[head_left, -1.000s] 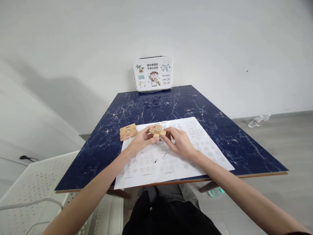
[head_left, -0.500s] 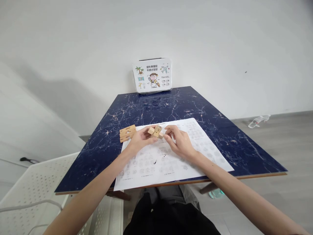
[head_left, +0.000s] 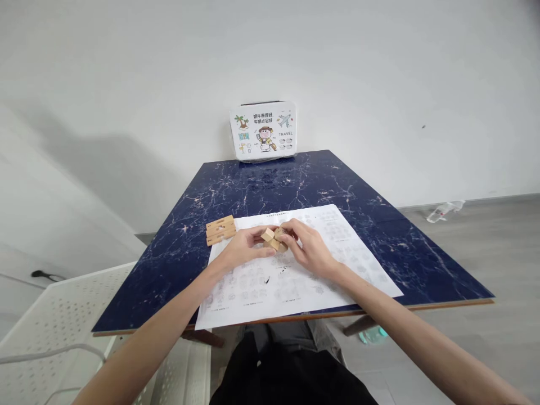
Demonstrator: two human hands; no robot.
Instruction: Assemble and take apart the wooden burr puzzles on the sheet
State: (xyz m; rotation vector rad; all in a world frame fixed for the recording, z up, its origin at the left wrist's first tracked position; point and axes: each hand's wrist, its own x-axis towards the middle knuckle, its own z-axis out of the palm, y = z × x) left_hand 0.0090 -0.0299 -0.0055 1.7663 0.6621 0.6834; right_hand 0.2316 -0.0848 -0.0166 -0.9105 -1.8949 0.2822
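A small wooden block puzzle (head_left: 274, 238) is held between both hands just above a white printed sheet (head_left: 295, 275) on the dark blue marble table (head_left: 337, 185). My left hand (head_left: 243, 247) grips its left side with curled fingers. My right hand (head_left: 307, 247) closes over its right side, the fingers wrapped on top. Two loose wooden pieces (head_left: 220, 229) lie stacked on the table to the left of my left hand, apart from it.
A white case with cartoon travel pictures (head_left: 263, 130) stands against the wall at the table's far edge. A white perforated basket (head_left: 50, 332) sits on the left beside the table. A plastic bottle (head_left: 445, 210) lies on the floor at right.
The puzzle has been turned in my hands and lowered slightly toward the sheet; my right hand has closed in over it. The loose pieces have not moved.
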